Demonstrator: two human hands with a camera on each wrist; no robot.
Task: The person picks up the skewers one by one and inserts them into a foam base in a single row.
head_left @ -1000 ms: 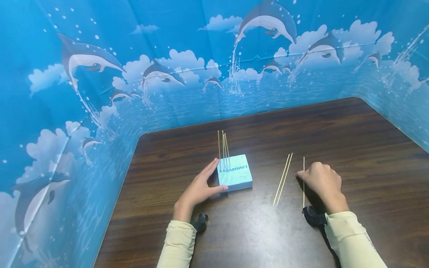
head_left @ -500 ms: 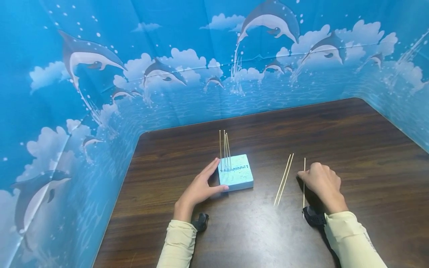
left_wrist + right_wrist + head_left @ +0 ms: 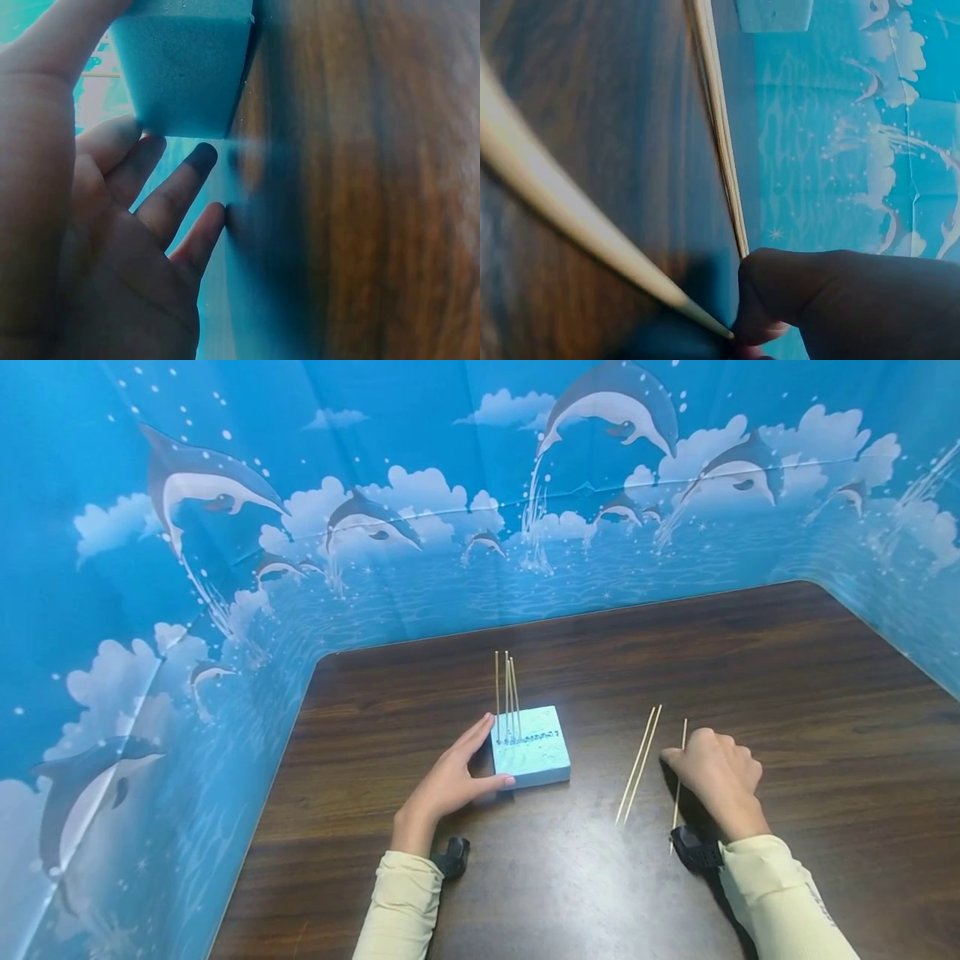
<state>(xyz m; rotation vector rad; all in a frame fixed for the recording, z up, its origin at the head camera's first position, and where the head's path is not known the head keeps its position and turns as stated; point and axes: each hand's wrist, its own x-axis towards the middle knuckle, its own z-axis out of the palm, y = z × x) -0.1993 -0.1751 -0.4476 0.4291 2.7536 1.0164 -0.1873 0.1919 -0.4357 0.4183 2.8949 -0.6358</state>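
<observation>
My left hand [image 3: 450, 781] holds the left side of a light blue foam block [image 3: 542, 771], its thumb at the near corner and its index finger at the far corner. Several thin bamboo skewers [image 3: 497, 693] stand upright in the block, towards the left end of a pitted row across its top. In the left wrist view, the fingertips lie along the block's side [image 3: 184, 79]. Over on the right, my right hand [image 3: 716, 772] pinches one skewer [image 3: 677, 797] between thumb and fingers, low over the table. The right wrist view shows this skewer [image 3: 592, 225] running into the fingertips.
Two loose skewers [image 3: 634, 768] lie side by side on the dark wooden table [image 3: 570, 885], between the block and my right hand. A blue dolphin-print cloth [image 3: 420, 585] walls in the back and sides of the table. Each wrist wears a black strapped camera [image 3: 452, 858].
The skewer at my right hand has tilted, its near end swinging left, and that hand has shifted slightly. My left hand and the block keep their places while the head view drifts a little.
</observation>
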